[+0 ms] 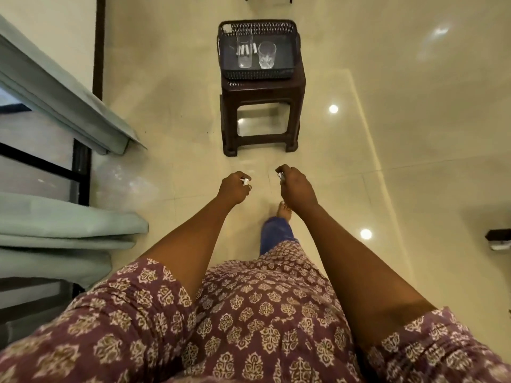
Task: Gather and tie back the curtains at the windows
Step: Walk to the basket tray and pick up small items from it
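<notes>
Pale green curtains hang at the window on the left: one panel [63,100] higher in the frame and another [66,230] lower, both falling loose to the floor. My left hand [234,186] is held out over the floor with its fingers curled round a small white object [245,181]. My right hand [294,186] is level with it, a short gap away, and pinches a small white and grey object [281,175]. What these small objects are is too small to tell. Both hands are well to the right of the curtains.
A dark brown plastic stool [262,117] stands ahead on the glossy cream floor. On it sits a dark basket tray [229,51] holding two clear glasses [267,55] and several small white pieces. My bare foot [284,210] is under my right hand. A dark object [499,239] lies at the right edge.
</notes>
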